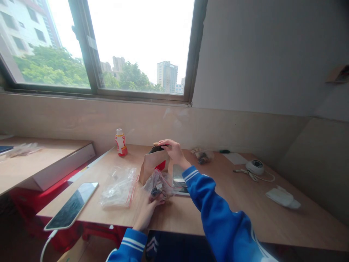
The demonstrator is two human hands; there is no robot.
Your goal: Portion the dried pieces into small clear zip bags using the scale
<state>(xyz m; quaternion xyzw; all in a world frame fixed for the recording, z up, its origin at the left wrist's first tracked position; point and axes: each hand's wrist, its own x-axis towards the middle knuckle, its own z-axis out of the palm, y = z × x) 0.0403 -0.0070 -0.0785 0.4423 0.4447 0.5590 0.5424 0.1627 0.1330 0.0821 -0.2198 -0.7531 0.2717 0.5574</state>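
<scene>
My left hand [145,209] is closed on a clear zip bag [163,182] with a small dark item inside, low over the table's near side. Just behind the bag stands a brown cardboard box [151,163] with a red mark, its top open and dark within. At the top rim, my right hand [173,149] has its fingers closed on the box's edge or flap. Part of the box front is covered by the bag. Left of it, another clear zip bag [118,187] lies flat.
A phone [72,207] with a white cable juts over the left edge. A red-and-white bottle [120,142] stands at the back. A flat device [178,178] lies by my right sleeve. Farther right are a dome camera [255,166] with cables and a white wrapped bundle [283,197].
</scene>
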